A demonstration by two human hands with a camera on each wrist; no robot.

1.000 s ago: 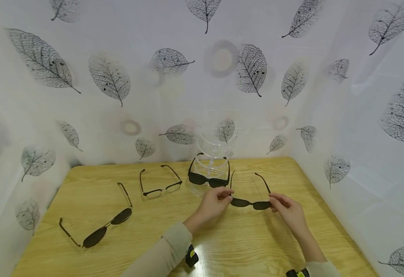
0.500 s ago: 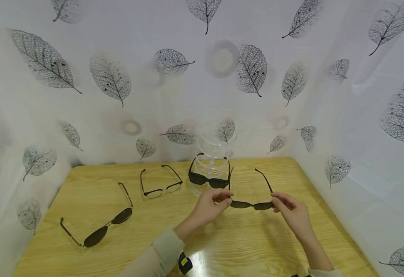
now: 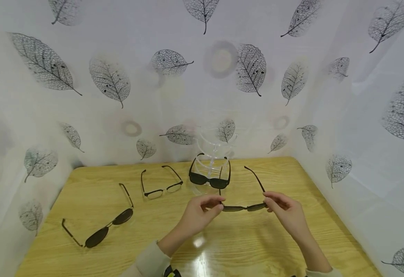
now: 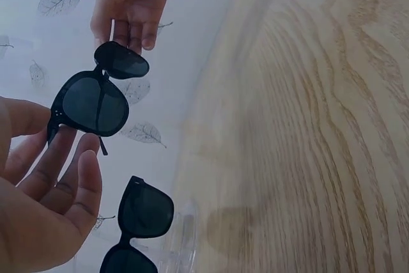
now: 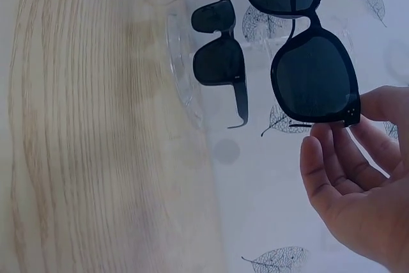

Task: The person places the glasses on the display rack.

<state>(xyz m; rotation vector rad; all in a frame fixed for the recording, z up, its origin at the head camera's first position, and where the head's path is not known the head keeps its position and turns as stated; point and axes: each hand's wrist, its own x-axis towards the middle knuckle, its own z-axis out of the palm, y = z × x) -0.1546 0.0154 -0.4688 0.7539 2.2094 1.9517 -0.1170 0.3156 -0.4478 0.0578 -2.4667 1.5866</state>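
My left hand (image 3: 196, 215) and right hand (image 3: 286, 213) hold one pair of black sunglasses (image 3: 233, 209) above the table, pinching a front corner each near the hinges. Both temples are unfolded and point away toward the back. In the left wrist view the left thumb and fingers grip the frame beside a dark lens (image 4: 94, 103). The right wrist view has the right fingers (image 5: 326, 164) at the lower corner of the other lens (image 5: 316, 75). Just behind, another pair of black sunglasses (image 3: 197, 179) sits on a clear display stand (image 3: 211, 148), low on it.
Half-rim eyeglasses (image 3: 154, 193) lie with temples unfolded left of the stand. Aviator-style sunglasses (image 3: 97, 236) rest at the table's left. A leaf-printed white curtain (image 3: 174, 104) surrounds the wood-grain table (image 3: 236, 250) at the back and sides.
Both hands have shifted left and slightly nearer with the held sunglasses. The lenses have tipped and look narrower from above, and one temple now overlaps the sunglasses on the stand.
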